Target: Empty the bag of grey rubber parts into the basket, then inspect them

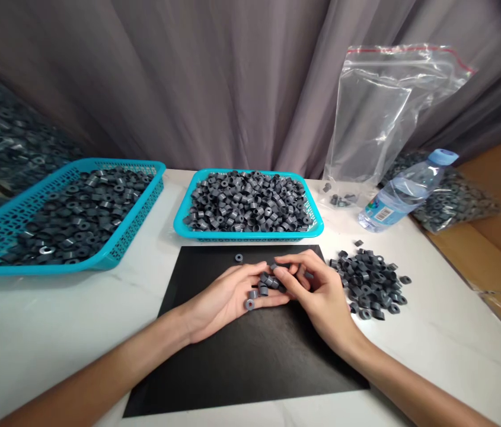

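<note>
Over the black mat (250,362), my left hand (236,293) is turned palm up, with several small dark grey rings (263,287) lying in its palm and on its fingers. My right hand (319,287) meets it from the right, thumb and index finger pinching one grey ring (274,268) above the others. More grey pieces show near its curled fingers. A single ring (238,258) lies on the mat behind my left hand. Just right of my right hand, a heap of grey rings (372,281) rests on the white table.
A blue basket (250,235) full of rings stands behind the mat, another blue basket (108,258) at left. At the back right are a clear zip bag (370,118), a water bottle (404,190) and a filled bag (459,201). Large filled bags (5,130) sit far left.
</note>
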The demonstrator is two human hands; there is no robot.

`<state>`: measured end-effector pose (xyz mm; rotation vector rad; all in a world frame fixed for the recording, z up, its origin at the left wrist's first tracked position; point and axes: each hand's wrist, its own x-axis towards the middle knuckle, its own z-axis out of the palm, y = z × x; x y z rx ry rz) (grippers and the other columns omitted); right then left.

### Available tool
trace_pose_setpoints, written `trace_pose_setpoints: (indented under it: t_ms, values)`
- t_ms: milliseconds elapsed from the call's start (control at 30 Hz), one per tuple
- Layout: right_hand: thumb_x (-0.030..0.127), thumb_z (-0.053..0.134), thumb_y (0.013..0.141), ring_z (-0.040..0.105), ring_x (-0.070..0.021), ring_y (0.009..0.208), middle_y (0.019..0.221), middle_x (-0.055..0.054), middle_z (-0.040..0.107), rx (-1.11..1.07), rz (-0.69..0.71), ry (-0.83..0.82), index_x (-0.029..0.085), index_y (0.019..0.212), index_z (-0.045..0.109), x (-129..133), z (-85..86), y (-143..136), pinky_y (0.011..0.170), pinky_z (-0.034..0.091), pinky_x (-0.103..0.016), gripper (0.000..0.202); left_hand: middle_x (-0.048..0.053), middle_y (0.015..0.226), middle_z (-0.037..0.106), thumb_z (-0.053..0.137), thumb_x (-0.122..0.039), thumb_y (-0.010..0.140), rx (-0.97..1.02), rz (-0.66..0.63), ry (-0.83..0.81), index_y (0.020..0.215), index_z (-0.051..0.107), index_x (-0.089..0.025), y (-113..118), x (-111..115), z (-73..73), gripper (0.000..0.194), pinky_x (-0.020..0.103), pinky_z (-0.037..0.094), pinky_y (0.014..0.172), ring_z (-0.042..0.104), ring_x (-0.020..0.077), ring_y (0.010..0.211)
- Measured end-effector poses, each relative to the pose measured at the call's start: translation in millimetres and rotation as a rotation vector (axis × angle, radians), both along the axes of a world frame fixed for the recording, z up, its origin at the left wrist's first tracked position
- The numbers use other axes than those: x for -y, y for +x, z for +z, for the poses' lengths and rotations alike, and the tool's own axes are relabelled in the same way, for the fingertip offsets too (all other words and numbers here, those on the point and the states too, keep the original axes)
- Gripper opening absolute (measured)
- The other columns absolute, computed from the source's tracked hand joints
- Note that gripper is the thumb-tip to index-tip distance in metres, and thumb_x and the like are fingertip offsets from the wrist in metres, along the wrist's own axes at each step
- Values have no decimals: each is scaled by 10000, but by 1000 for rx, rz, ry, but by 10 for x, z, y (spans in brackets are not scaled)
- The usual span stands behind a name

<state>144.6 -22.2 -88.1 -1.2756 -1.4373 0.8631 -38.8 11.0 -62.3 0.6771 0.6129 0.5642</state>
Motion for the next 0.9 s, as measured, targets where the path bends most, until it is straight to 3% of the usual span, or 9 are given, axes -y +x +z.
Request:
trace_pose_setpoints:
  t_ms: [133,233,367,533,667,900]
  values:
    - [365,726,913,453,-118,668,891,16,522,48,-19,46,260,1091,650,67,22,-24,591,420,-259,220,172,1192,746,510,-253,1037,-8,38,69,1163,742,-89,18,20,2,311,400,513,1073,700,255,1140]
    - [303,735,896,483,-130,706,943,1,516,138,-10,139,241,988,574,116,39,-50,581,438,-259,196,151,1128,765,533,-230,1027,-48,62,74,1121,758,-104,12,33,-2,275,356,534,1030,728,232,1071]
    - [233,691,920,532,-172,831,977,-35,506,295,16,232,230,965,647,138,54,-74,624,473,-277,62,126,1121,760,559,-231,1019,-50,70,98,1060,765,-122,14,42,-6,237,288,550,964,733,201,1036]
    - [200,672,931,556,-180,879,979,-44,498,373,-9,279,222,1071,683,147,41,-80,681,511,-282,143,108,1140,745,594,-254,1005,-68,103,96,1064,733,-144,28,53,-29,187,311,539,986,728,190,1028]
    - [175,634,945,572,-163,804,973,-38,505,431,-3,289,226,1065,693,158,28,-85,676,506,-292,143,102,1112,743,596,-246,999,-65,120,93,1044,714,-146,31,75,-36,161,345,523,1020,732,193,1001]
    - [180,651,920,551,-168,796,924,-30,525,347,26,246,222,921,690,146,65,-98,666,475,-289,58,98,1072,732,534,-193,1012,-49,134,106,1006,701,-131,53,73,-42,178,384,524,1039,718,224,1037]
